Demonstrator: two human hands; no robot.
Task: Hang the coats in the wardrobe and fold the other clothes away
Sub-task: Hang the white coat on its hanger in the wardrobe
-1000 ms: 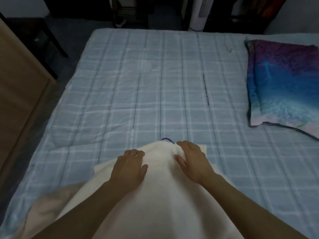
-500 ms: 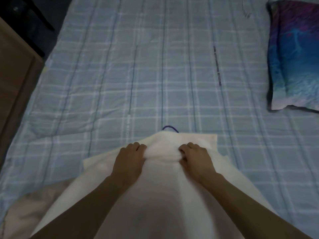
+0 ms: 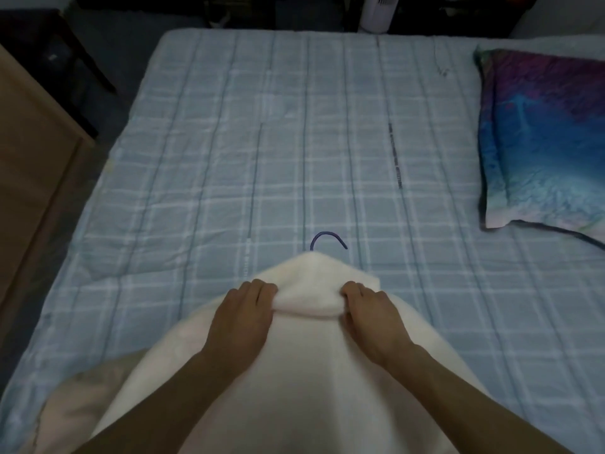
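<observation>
A cream fleece coat lies on the bed in front of me, its collar end pointing away. A purple hanger hook sticks out past the collar; the rest of the hanger is hidden under the cloth. My left hand grips the fabric on the left of the collar. My right hand grips it on the right. Between the two fists a fold of cloth is bunched up.
The bed has a pale blue checked cover. A blue and purple pillow lies at the right. A wooden cabinet side stands at the left, with a dark table leg behind it. A white appliance stands beyond the bed.
Both hands went from lying flat on the coat to closed fists gripping the fabric near the collar. The hanger hook now shows further out from the collar.
</observation>
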